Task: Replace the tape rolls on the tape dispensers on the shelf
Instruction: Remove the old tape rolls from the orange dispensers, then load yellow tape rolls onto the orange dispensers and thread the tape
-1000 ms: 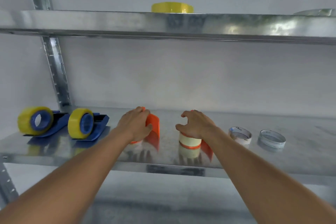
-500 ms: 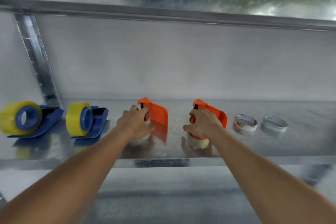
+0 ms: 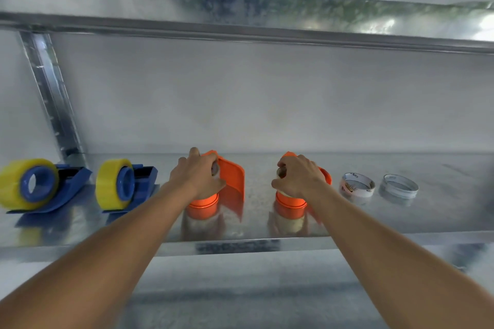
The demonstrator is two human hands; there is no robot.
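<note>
While 2 orange tape dispensers (image 3: pixel 230 181) stand upright on the shelf (image 3: pixel 267 244), left hand (image 3: pixel 196 175) and right hand (image 3: pixel 300 176) each curl a grip around one.

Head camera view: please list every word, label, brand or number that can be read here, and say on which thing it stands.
No text can be read for certain.
White tape core: small dark and red print on its inner wall, too small and blurred to read.
Lower shelf: dark label on its front edge, blurred, not readable.
Orange dispensers, blue dispensers, yellow rolls: no print visible.

orange dispensers (image 3: pixel 231 179) (blue ones (image 3: pixel 77 181) leftward)
</note>
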